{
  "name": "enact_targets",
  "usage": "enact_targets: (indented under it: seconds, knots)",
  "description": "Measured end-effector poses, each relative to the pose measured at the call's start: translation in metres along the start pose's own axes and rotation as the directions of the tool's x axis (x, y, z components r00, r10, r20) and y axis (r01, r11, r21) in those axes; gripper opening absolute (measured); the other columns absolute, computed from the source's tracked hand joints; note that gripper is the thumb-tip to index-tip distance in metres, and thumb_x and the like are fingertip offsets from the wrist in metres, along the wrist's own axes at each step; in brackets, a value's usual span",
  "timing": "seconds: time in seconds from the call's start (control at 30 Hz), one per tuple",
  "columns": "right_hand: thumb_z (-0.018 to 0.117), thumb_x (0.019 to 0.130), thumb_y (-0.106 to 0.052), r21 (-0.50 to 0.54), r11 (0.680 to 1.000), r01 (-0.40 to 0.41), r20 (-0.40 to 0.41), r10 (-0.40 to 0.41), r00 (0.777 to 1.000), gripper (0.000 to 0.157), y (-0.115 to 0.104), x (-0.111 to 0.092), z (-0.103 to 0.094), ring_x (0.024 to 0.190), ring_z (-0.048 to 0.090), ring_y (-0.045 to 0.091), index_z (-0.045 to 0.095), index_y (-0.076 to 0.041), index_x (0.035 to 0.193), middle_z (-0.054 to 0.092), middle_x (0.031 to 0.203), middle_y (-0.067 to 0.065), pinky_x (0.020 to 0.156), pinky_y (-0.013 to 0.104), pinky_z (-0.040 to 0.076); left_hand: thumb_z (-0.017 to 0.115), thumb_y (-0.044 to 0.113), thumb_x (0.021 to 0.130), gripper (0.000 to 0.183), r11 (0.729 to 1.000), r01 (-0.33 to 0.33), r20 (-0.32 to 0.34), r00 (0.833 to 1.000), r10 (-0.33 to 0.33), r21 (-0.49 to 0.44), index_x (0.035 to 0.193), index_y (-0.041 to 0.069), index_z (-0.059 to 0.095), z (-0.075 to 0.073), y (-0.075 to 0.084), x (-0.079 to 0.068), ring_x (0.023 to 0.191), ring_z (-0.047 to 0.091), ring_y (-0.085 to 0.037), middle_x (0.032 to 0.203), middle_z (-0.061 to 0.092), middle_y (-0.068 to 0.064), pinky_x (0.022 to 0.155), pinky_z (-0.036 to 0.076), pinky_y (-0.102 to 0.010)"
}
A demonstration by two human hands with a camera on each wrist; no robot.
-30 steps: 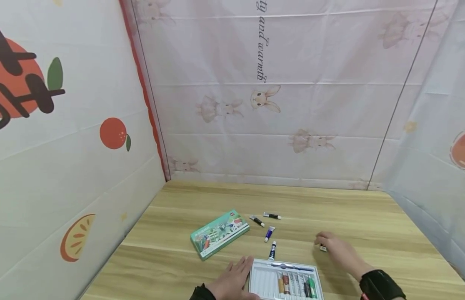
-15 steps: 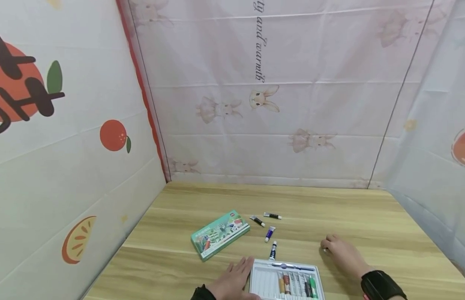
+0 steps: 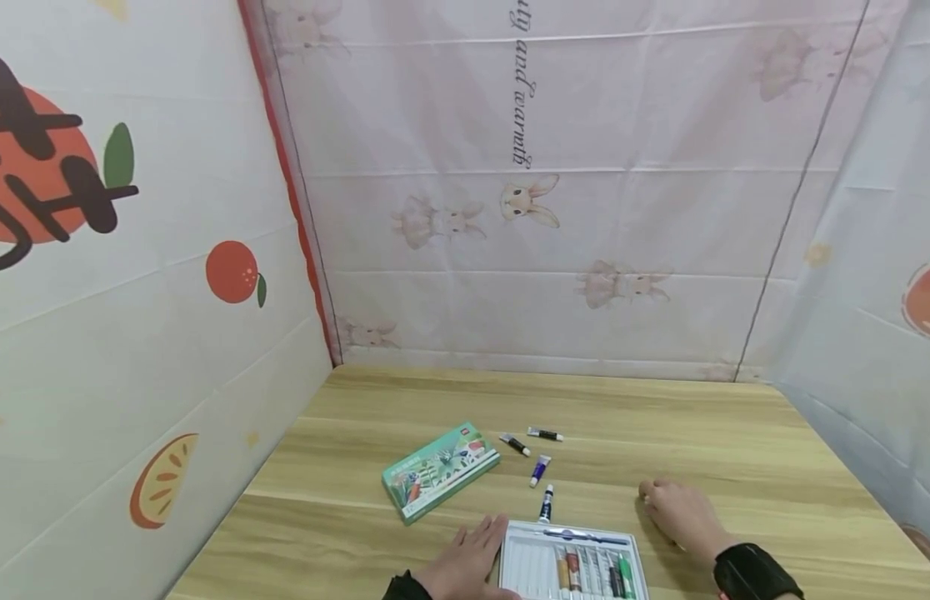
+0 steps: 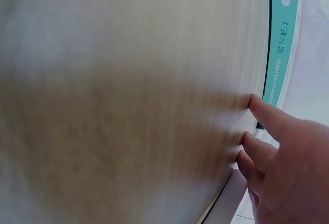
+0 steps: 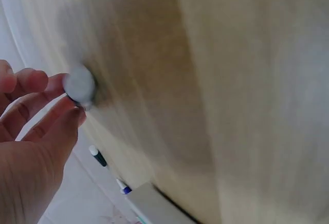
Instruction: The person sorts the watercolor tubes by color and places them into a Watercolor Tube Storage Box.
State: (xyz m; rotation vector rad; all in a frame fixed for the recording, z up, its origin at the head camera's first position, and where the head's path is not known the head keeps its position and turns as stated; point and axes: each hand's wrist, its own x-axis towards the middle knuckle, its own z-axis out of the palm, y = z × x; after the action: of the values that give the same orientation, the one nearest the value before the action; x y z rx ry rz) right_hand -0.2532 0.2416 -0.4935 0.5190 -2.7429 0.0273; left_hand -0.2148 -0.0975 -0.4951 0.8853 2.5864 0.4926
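Note:
My left hand (image 3: 468, 560) rests on the table against the left side of a white paint tray (image 3: 527, 560), its fingers extended. In the left wrist view its fingertips touch the wood beside the tray. To the tray's right, my right hand (image 3: 682, 510) is low over the table. Its thumb and fingers pinch a small paint tube (image 5: 79, 85), whose round pale cap end faces the right wrist camera; the rest is hidden. Inside the tray lie several paint tubes, among them a green tube (image 3: 626, 573) and a brown tube (image 3: 573, 570), below a thin paintbrush (image 3: 585, 537).
A teal box (image 3: 441, 471) lies behind my left hand. Loose tubes are scattered beyond the tray: a dark blue tube (image 3: 546, 504) by its rim, a purple tube (image 3: 540, 471), and two black ones (image 3: 545, 434) farther back. Printed cloth walls (image 3: 465, 308) enclose the table.
My right hand has shifted slightly right and nearer to me, and the tube's cap that showed under it is now hidden in the head view. My left hand has stayed in place.

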Motion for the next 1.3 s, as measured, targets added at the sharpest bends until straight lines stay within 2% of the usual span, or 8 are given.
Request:
enact_targets:
  seconds: [0.13, 0.37, 0.43, 0.57, 0.83, 0.93, 1.1, 1.3]
  knots:
    - [0.064, 0.066, -0.01, 0.078, 0.997, -0.003, 0.07, -0.003, 0.998, 0.016, 0.003, -0.003, -0.005, 0.045, 0.041, 0.006, 0.059, -0.014, 0.08, 0.051, 0.067, -0.004, 0.035, 0.02, 0.031, 0.04, 0.063, 0.068, 0.089, 1.0, -0.003, 0.009, 1.0, 0.003, 0.006, 0.133, 0.01, 0.008, 0.001, 0.0, 0.001, 0.121, 0.012, -0.018, 0.135, 0.014, -0.004, 0.093, 0.017, -0.045]
    - [0.058, 0.067, 0.003, 0.182, 0.967, 0.178, 0.106, -0.199, 0.974, 0.029, 0.011, -0.013, -0.017, 0.059, 0.044, 0.004, 0.061, -0.024, 0.078, 0.048, 0.079, -0.007, 0.041, 0.017, 0.033, 0.041, 0.062, 0.068, 0.089, 1.0, 0.008, 0.014, 1.0, -0.007, -0.015, 0.133, 0.01, 0.008, -0.002, 0.0, 0.0, 0.121, 0.011, -0.019, 0.135, 0.013, -0.004, 0.093, 0.016, -0.045]
    - [0.057, 0.067, 0.002, 0.175, 0.968, 0.18, 0.121, -0.203, 0.972, 0.027, 0.012, -0.015, -0.02, 0.065, 0.047, 0.007, 0.061, -0.024, 0.076, 0.048, 0.081, -0.006, 0.045, 0.02, 0.037, 0.041, 0.062, 0.068, 0.09, 1.0, 0.014, 0.012, 1.0, -0.013, -0.017, 0.133, 0.01, 0.008, -0.003, 0.0, 0.0, 0.121, 0.011, -0.02, 0.135, 0.014, -0.004, 0.094, 0.015, -0.046]
    - [0.058, 0.069, -0.003, 0.153, 0.98, 0.124, 0.13, -0.144, 0.981, 0.02, 0.016, -0.02, -0.022, 0.063, 0.046, 0.005, 0.06, -0.023, 0.072, 0.045, 0.074, -0.01, 0.047, 0.021, 0.039, 0.041, 0.063, 0.067, 0.091, 0.999, 0.029, 0.014, 1.0, -0.028, -0.017, 0.133, 0.01, 0.009, -0.004, 0.0, -0.001, 0.121, 0.01, -0.019, 0.135, 0.014, -0.004, 0.094, 0.015, -0.045]
    - [0.061, 0.067, -0.003, 0.118, 0.991, 0.06, 0.057, -0.067, 0.996, 0.022, 0.017, -0.034, -0.019, 0.063, 0.043, 0.005, 0.057, -0.025, 0.069, 0.041, 0.068, -0.014, 0.045, 0.02, 0.037, 0.04, 0.063, 0.068, 0.089, 1.0, 0.005, 0.02, 1.0, -0.005, -0.005, 0.133, 0.01, 0.008, -0.001, 0.0, 0.0, 0.121, 0.01, -0.02, 0.135, 0.013, -0.005, 0.094, 0.015, -0.045]
    - [0.064, 0.064, -0.004, 0.119, 0.987, 0.111, 0.032, -0.116, 0.993, 0.023, 0.015, -0.033, -0.017, 0.067, 0.045, 0.007, 0.058, -0.025, 0.071, 0.045, 0.074, -0.012, 0.048, 0.022, 0.04, 0.04, 0.063, 0.068, 0.09, 1.0, 0.009, 0.023, 1.0, -0.009, -0.012, 0.133, 0.01, 0.008, -0.001, -0.001, 0.001, 0.121, 0.01, -0.019, 0.135, 0.013, -0.004, 0.094, 0.015, -0.045]
    - [0.063, 0.062, 0.002, 0.172, 0.955, 0.242, 0.006, -0.246, 0.969, 0.029, 0.009, -0.03, -0.016, 0.072, 0.049, 0.008, 0.059, -0.022, 0.076, 0.048, 0.081, -0.01, 0.056, 0.025, 0.045, 0.04, 0.062, 0.068, 0.089, 1.0, 0.006, 0.024, 1.0, -0.006, -0.02, 0.133, 0.01, 0.008, -0.001, 0.0, 0.0, 0.121, 0.01, -0.02, 0.135, 0.013, -0.004, 0.094, 0.015, -0.045]
    - [0.063, 0.062, 0.002, 0.186, 0.959, 0.214, 0.027, -0.223, 0.974, 0.025, 0.005, -0.028, -0.017, 0.066, 0.049, 0.005, 0.057, -0.02, 0.073, 0.047, 0.074, -0.012, 0.049, 0.023, 0.044, 0.04, 0.062, 0.068, 0.089, 1.0, 0.005, 0.025, 1.0, -0.005, -0.018, 0.133, 0.009, 0.008, -0.003, 0.002, -0.001, 0.121, 0.01, -0.019, 0.135, 0.013, -0.005, 0.094, 0.015, -0.045]
